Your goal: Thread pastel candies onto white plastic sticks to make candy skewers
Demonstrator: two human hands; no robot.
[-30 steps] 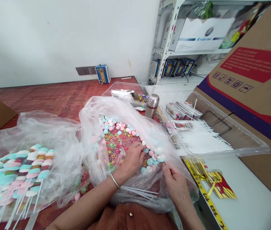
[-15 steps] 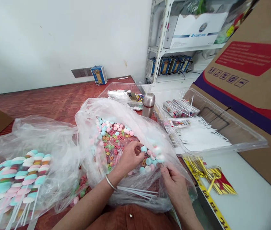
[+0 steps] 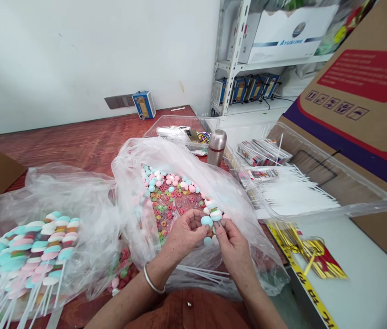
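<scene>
We take the open clear bag (image 3: pixel 179 153) in the middle of the table (image 3: pixel 76 141) as our landmark. Both hands meet over its near edge; the left hand (image 3: pixel 186 233), with a silver bangle (image 3: pixel 152 284) on its wrist, has its grip closed on 1 blue candy disc (image 3: pixel 206 221), pinched between thumb and fingertips. The right hand (image 3: pixel 232 244) touches the left one; its grip is closed just under a short stack of discs (image 3: pixel 214 213), white, pink and blue, which stands up above the fingers right beside the blue candy disc. We cannot tell what the stack sits on, since the fingers cover that part.

Inside the bag, beyond the hands, lie loose candies (image 3: pixel 169 192): small coloured rings in the middle, pastel discs round them. A few white sticks (image 3: pixel 200 274) show under the bag's near side.

Left of the bag lies a second clear bag (image 3: pixel 70 187) holding finished candy skewers (image 3: pixel 39 246) in rows. Behind the bag and to its right stands a metal flask (image 3: pixel 216 147); right of the bag is a clear tray (image 3: pixel 368 201) with a heap of white sticks (image 3: pixel 292 194). Near the bag's right corner lie gold twist ties (image 3: pixel 303 251); further right leans a large cardboard box (image 3: pixel 368 114).
</scene>
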